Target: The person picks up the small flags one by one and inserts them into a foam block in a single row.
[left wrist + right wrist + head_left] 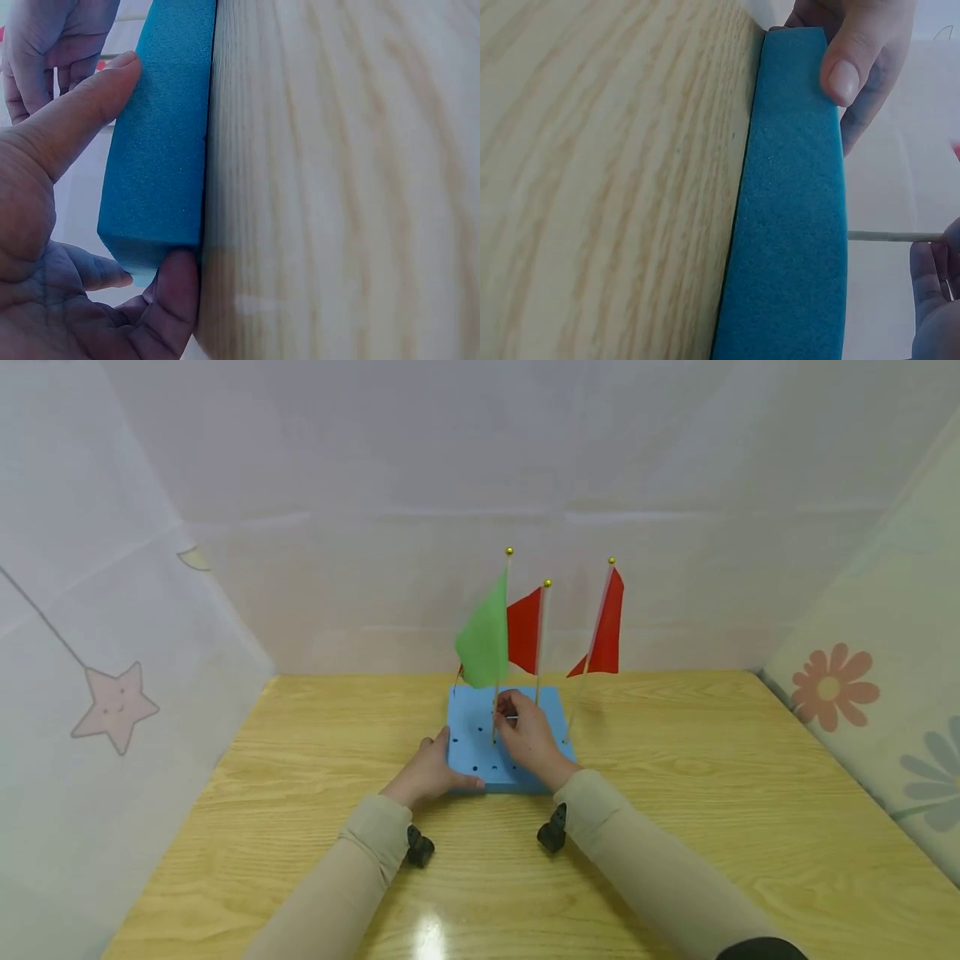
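Observation:
In the head view a blue foam board (pixel 465 714) with several small holes lies flat on the table. My left hand (pixel 427 770) grips its near left corner, with the thumb along the front edge; the left wrist view shows the fingers curled at the board's end (pixel 157 150). My right hand (pixel 531 739) pinches the wooden stick of a green flag (pixel 483 639) above the board. The stick stands nearly upright, its lower end at a hole. In the right wrist view the stick (pixel 889 236) runs from the board to the fingertips.
Two red flags stand in the board, one (pixel 525 631) behind the green flag and one (pixel 609 622) leaning at the right side. A bit of red shows behind the green flag's left edge. The wooden table (pixel 712 793) meets pale cloth walls (pixel 375 468).

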A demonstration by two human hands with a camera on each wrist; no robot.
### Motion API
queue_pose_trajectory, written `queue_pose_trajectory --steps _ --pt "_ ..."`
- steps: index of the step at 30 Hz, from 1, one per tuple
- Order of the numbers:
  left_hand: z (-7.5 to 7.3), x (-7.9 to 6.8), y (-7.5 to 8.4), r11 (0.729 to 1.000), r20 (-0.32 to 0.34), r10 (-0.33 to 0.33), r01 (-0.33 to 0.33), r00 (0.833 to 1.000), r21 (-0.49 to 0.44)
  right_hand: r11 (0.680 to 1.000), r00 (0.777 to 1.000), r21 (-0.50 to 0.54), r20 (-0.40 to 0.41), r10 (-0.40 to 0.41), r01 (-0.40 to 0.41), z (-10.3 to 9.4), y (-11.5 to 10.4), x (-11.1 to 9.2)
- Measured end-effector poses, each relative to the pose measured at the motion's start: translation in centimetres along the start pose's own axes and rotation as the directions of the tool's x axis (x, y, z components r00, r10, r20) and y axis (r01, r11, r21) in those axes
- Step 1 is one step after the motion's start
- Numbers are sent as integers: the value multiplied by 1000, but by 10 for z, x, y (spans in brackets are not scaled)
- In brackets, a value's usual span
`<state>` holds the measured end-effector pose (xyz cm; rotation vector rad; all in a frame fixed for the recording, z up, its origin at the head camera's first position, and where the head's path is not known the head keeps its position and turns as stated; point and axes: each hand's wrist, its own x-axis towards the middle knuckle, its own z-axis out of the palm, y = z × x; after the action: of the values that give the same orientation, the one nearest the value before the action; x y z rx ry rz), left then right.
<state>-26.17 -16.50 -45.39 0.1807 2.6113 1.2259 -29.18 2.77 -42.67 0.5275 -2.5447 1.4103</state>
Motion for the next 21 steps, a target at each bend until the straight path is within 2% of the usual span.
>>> queue_pose_trajectory --steps 13,21 --pt "1 -2 3 1000 0 14 -14 1000 -8 996 999 -76 -17 -44 43 4 6 -3" --pt "2 0 1 1000 -3 8 -8 1000 -10 996 1000 -86 0 -9 9 7 9 -4"
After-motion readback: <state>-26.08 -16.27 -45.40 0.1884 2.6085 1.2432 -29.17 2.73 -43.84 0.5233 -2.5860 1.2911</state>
